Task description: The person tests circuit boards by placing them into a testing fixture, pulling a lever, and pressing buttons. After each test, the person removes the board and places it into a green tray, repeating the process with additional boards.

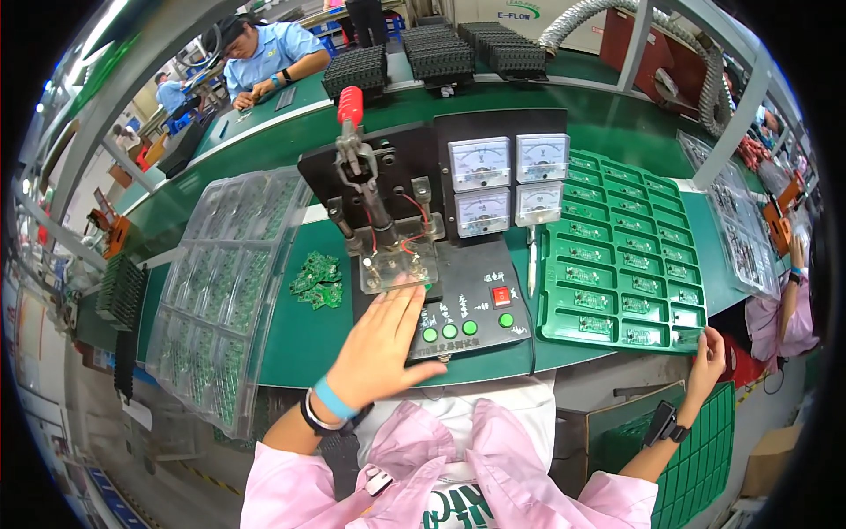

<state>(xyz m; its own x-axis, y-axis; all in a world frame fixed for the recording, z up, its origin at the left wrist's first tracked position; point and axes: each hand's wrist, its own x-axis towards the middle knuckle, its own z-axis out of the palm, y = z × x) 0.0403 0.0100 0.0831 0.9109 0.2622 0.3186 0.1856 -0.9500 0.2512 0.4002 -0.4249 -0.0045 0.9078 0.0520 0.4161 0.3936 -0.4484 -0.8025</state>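
My left hand [379, 328] lies over the front of a black test fixture [485, 286], fingers stretched out and thumb spread. Its fingertips reach the front edge of the fixture's clear plate [401, 267]; whatever lies beneath them is hidden. Above that plate stands a toggle clamp with a red handle [350, 106]. Over at the near right corner of a green compartment tray [539, 309], my right hand [708, 357] has its fingers closed on the edge of a small circuit board [687, 338]. Other boards sit in the tray's compartments.
Loose green circuit boards [317, 280] are piled left of the fixture. Beyond them slants a clear blister tray [238, 295] full of boards. A white pen [532, 262] lies between fixture and green tray. Four-dial meters [483, 165] stand behind. A co-worker [269, 57] sits across the bench.
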